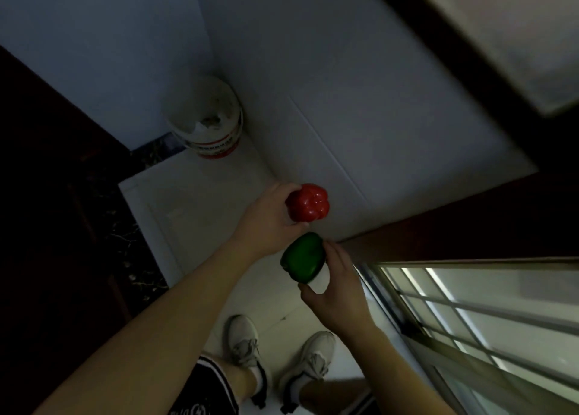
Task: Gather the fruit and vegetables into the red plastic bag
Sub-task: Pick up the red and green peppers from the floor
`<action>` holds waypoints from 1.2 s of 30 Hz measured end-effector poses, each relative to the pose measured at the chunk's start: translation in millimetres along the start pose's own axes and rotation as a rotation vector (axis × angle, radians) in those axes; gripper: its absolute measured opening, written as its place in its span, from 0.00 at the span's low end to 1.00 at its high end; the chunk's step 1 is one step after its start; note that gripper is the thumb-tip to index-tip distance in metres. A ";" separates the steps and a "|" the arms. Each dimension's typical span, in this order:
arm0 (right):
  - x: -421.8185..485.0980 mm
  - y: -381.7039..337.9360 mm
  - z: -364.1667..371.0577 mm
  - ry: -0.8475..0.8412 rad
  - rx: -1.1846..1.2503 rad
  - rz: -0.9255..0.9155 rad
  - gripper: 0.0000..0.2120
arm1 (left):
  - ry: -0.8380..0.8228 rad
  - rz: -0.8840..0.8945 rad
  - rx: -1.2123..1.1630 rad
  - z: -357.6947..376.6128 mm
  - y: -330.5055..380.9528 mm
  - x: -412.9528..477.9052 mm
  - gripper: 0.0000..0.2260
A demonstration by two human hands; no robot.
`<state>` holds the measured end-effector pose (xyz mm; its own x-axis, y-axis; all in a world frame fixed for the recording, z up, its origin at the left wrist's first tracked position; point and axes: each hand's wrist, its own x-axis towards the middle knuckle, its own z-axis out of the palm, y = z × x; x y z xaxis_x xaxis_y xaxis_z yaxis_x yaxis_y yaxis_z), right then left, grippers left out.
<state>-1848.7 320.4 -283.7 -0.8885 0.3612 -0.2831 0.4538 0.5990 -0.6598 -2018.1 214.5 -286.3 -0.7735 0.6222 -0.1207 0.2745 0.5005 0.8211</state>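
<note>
A glossy red bell pepper [308, 202] is held in the air by my left hand [269, 219], fingers wrapped round its left side. Just below it a green bell pepper [302, 257] sits in my right hand [335, 292], gripped between thumb and fingers. Both peppers hang above a pale tiled floor, close to each other but apart. No red plastic bag is in view.
A white bucket [208, 117] with red bands stands in the room's corner against the pale walls. A dark wooden sill [438, 226] and a barred window [488, 314] run along the right. Dark furniture [47, 195] fills the left. My shoes [279, 352] are below.
</note>
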 end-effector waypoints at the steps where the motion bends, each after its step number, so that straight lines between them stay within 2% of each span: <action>1: -6.0 -15.0 -13.8 0.008 0.003 -0.009 0.41 | 0.013 0.005 0.001 -13.3 16.5 -3.8 0.30; 9: -39.5 -124.4 -112.3 0.080 -0.006 -0.099 0.41 | 0.164 0.023 0.044 -120.0 127.9 -32.9 0.28; 18: -56.5 -222.1 -177.7 0.166 -0.042 -0.183 0.41 | 0.334 -0.004 0.069 -197.7 192.5 -74.1 0.29; 26: -67.7 -267.9 -200.7 0.201 -0.062 -0.266 0.42 | 0.436 0.044 0.083 -254.5 219.6 -100.4 0.30; 31: -61.6 -286.0 -214.7 0.211 -0.072 -0.355 0.42 | 0.537 0.051 0.171 -283.4 234.8 -115.4 0.29; 36: -51.8 -298.8 -232.2 0.155 -0.054 -0.470 0.43 | 0.623 -0.008 0.206 -294.1 256.2 -133.1 0.28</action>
<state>-1922.3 288.7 89.7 -0.9790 0.1424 0.1456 0.0130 0.7572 -0.6531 -2012.9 82.9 104.1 -0.9451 0.1838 0.2702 0.3233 0.6472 0.6904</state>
